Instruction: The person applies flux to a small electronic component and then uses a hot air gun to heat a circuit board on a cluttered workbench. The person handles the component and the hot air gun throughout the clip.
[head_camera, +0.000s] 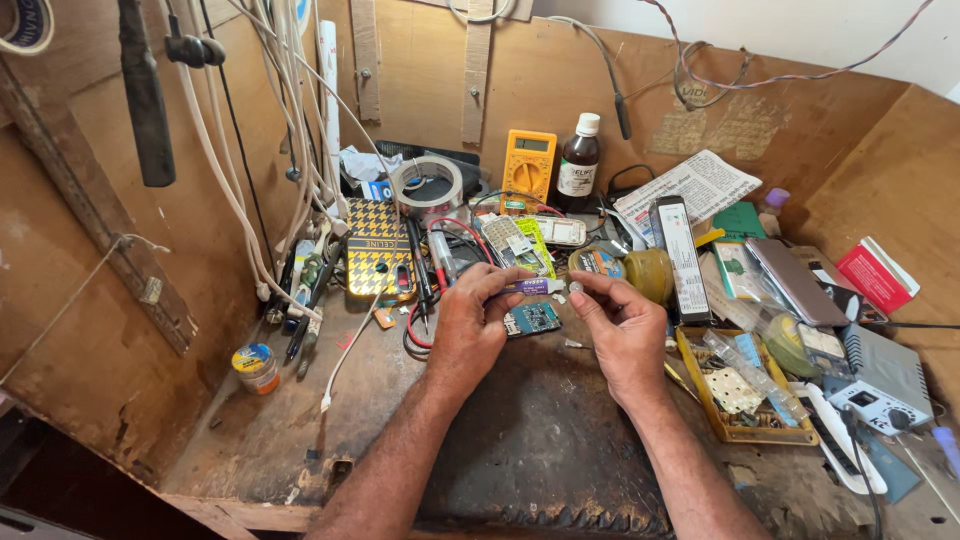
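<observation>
We see a worn wooden tabletop boxed in by plywood walls on the left, back and right, its near edge chipped. The only open room is the dark, scuffed patch in the middle front, where both forearms come in; clutter crowds the back and right side.

Among the larger things, a yellow multimeter leans on the back wall beside a brown glass bottle with a white cap, and a houndstooth-patterned case lies to the left. A yellow tray of small parts sits right of the hands, partly cut off by litter over it.

Our left hand pinches a small purple tube between thumb and fingers, nozzle pointing right. Our right hand has its thumb and forefinger pressed together on a tiny pale piece, too small to make out, just beside the nozzle. A little teal circuit board lies flat on the tabletop between the hands, under the tube.
</observation>
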